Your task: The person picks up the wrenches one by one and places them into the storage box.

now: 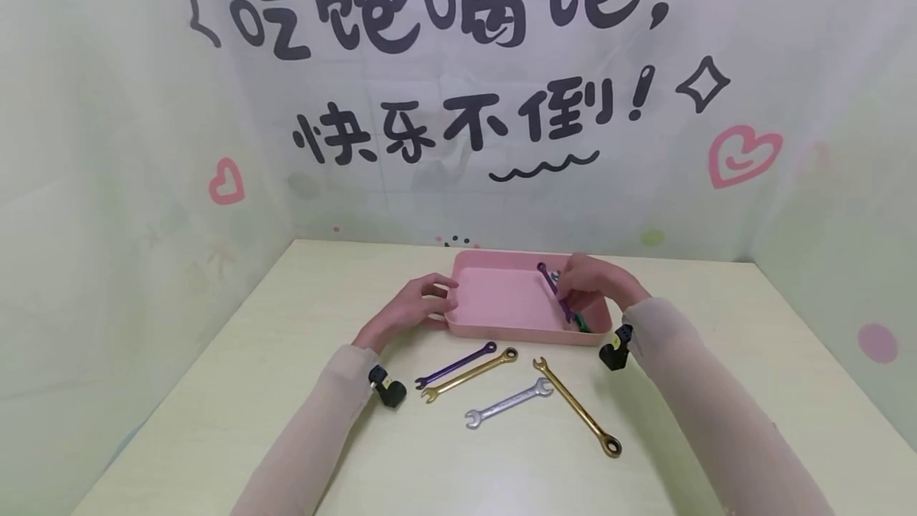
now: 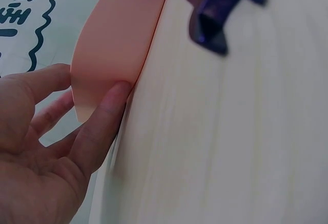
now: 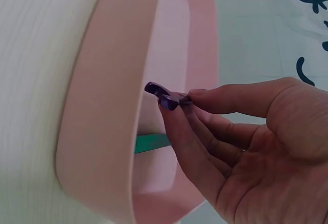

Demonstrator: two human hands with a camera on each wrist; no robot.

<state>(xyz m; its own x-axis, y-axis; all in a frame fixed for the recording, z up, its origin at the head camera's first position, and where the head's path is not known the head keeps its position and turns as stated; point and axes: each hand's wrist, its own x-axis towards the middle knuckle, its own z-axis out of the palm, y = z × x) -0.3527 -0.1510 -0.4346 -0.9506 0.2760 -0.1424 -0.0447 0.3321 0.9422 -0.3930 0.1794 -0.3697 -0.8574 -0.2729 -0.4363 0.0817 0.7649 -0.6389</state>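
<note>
Left hand [image 1: 413,303] grips pink tray [image 1: 516,335], right hand [image 1: 596,278] pinches purple wrench [image 1: 550,281] over it, four more wrenches [image 1: 510,404] on worktop [image 1: 401,472] in front of tray

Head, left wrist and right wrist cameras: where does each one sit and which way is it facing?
Head: on the head, facing forward and down at the tray and printed backdrop; left hand, right hand and sleeves show.
Left wrist: on that wrist, facing the tray's left end and the table; the left hand shows.
Right wrist: on that wrist, facing the tray's right end; the right hand shows, pinching a purple wrench.
Shared: head and right wrist views both show that wrench.
</note>
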